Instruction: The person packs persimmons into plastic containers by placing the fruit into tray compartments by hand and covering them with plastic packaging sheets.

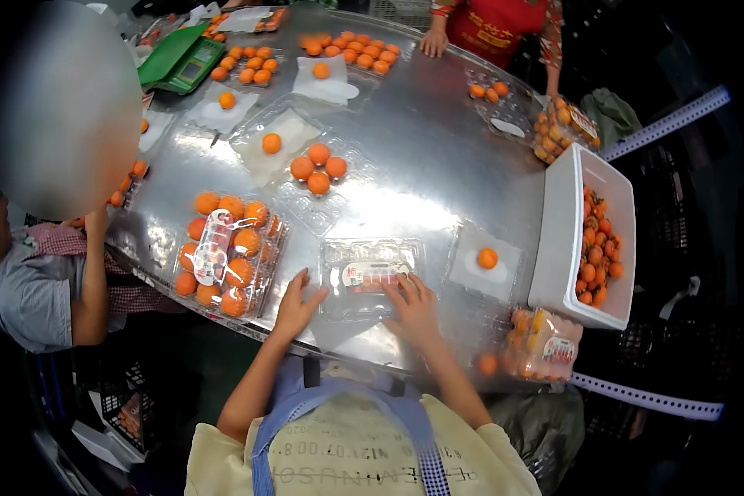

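In front of me on the metal table lies a clear plastic fruit box (335, 256) with no fruit in it and a white and red label (370, 274) across its middle. My right hand (413, 307) rests fingers spread on the right part of the box, fingertips at the label's end. To the left of the box, my left hand (298, 306) is open, thumb and fingers apart and nothing in it. Left of that hand stands a filled fruit box (238, 271) with round orange fruits and a similar label. Beyond, an open tray holds several orange fruits (317, 169).
A white foam box (551, 240) of orange fruits stands at right, with a packed fruit box (546, 345) near its base. A single fruit (488, 258) sits on white paper. A green scale (192, 64) is far left. Co-workers stand at the left and the far side.
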Tool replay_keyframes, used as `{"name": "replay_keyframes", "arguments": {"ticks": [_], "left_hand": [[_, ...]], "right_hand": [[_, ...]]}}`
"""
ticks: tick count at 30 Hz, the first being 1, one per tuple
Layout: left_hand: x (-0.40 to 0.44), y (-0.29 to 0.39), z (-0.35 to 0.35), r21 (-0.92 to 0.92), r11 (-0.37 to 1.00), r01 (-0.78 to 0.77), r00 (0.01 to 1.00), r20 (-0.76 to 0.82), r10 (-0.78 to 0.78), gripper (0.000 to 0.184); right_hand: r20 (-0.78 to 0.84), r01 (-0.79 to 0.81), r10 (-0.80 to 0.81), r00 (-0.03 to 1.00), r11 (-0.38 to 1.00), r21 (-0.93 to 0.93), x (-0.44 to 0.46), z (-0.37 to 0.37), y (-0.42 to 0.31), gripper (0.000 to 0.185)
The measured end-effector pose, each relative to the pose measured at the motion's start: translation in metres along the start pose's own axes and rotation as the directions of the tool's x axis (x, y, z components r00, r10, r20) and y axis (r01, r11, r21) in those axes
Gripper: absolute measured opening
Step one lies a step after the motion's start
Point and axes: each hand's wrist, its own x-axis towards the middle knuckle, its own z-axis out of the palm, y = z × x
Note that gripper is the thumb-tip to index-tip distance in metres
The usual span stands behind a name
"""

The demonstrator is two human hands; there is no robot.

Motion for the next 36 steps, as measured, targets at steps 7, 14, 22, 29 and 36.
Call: {"name": "replay_keyframes", "arguments": {"ticks": [7,14,22,29,36], "left_hand": [[-0.037,-0.005,-0.009,-0.146,0.966,0.213,0.976,0.066,-0.205,0.071],[-0.046,0.024,-0.02,-0.214,0.962,-0.167,0.985,0.011,0.173,0.033],[-0.038,0.097,-0.069,-0.275,0.943,-0.19,0.871,0.396,0.291,0.021],[-0.012,0.156,-0.067,-0.417,0.833,-0.365,0.616,0.562,0.551,0.021],[0.066,0.127,-0.008,-0.033,0.809,-0.586,0.808,0.04,0.587,0.023]], "right_hand": [[-0.01,-0.033,0.034,0.999,0.998,0.058,0.005,-0.014,-0.009,0.065],[-0.3,-0.017,0.041,0.953,0.996,0.083,0.03,-0.068,-0.018,0.038],[-0.101,-0.264,0.314,0.944,0.903,0.339,0.056,-0.1,-0.001,0.031],[0.012,-0.315,0.333,0.943,0.88,0.356,0.061,-0.097,0.009,0.033],[0.094,-0.345,0.34,0.936,0.828,0.441,0.072,-0.095,0.032,0.041]]}}
